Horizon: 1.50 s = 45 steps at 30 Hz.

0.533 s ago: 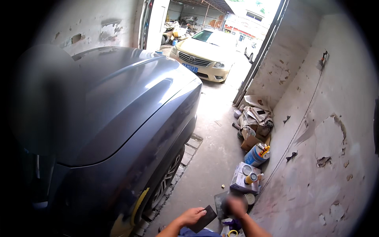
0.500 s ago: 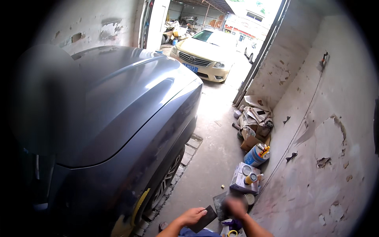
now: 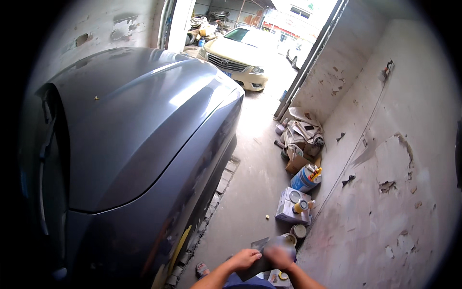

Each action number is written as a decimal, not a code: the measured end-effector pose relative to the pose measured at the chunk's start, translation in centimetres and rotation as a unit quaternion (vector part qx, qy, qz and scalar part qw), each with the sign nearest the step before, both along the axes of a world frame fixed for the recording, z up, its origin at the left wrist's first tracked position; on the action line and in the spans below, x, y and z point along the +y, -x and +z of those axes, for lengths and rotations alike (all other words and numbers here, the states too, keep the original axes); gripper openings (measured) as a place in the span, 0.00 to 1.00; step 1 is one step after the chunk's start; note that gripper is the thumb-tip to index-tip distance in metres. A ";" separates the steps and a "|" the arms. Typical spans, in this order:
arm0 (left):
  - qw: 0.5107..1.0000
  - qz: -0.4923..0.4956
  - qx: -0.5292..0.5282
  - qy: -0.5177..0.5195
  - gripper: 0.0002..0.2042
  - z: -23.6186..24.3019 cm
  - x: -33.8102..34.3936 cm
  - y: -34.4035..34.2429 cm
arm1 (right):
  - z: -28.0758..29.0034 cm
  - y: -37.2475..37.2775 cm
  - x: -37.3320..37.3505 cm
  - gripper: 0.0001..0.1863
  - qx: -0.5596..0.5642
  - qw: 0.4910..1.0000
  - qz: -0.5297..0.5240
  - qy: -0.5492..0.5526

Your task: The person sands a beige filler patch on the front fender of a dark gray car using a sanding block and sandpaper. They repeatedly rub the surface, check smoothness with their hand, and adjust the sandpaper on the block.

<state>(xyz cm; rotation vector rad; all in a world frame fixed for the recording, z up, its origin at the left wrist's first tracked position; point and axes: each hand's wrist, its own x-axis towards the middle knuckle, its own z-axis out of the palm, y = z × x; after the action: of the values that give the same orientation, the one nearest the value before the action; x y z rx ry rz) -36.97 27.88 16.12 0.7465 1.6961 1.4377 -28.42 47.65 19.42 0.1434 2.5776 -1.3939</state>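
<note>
My left hand (image 3: 246, 258) is closed on a thin, dark, flat sheet (image 3: 249, 272), thumb on top, low in the view. My right hand (image 3: 279, 257) is right beside it, its fingers smeared, so I cannot tell how they are closed. Another dark flat piece (image 3: 260, 243) shows between the hands; whether it is part of the same sheet is unclear. To the left stands a dark grey car (image 3: 139, 144), its front fender carrying a yellow strip (image 3: 180, 248) near the wheel arch. Both hands are apart from the car.
Along the right wall (image 3: 385, 192) stand round cans (image 3: 298, 231), a box (image 3: 285, 209) with containers on it, a blue-and-white bucket (image 3: 302, 179) and heaped paper and cardboard (image 3: 303, 137). A cream car (image 3: 240, 55) is parked outside the doorway. A sandalled foot (image 3: 202, 269) shows below.
My hands have come closer together, the left hand's sheet now reaching the right hand. The view has shifted, showing more of the grey car's hood.
</note>
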 end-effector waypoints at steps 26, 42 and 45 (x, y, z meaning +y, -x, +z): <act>0.982 0.178 0.007 0.060 0.17 -0.5 7.0 -23.8 | 0.3 -23.4 9.5 0.21 -0.035 0.990 0.133 -0.022; 0.901 0.396 -0.177 -0.012 0.07 3.1 -1.3 -33.1 | 0.8 -22.7 1.1 0.10 0.157 0.981 0.111 0.020; 0.900 0.405 -0.158 -0.024 0.08 2.8 -3.6 -34.9 | 3.4 -23.4 -1.9 0.20 0.119 0.959 0.256 0.034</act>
<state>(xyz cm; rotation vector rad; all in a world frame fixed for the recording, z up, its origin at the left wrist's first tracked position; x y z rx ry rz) -2.10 24.33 18.94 -0.2378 1.7829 2.0152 -5.04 45.75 22.86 -0.6938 2.4757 -1.3507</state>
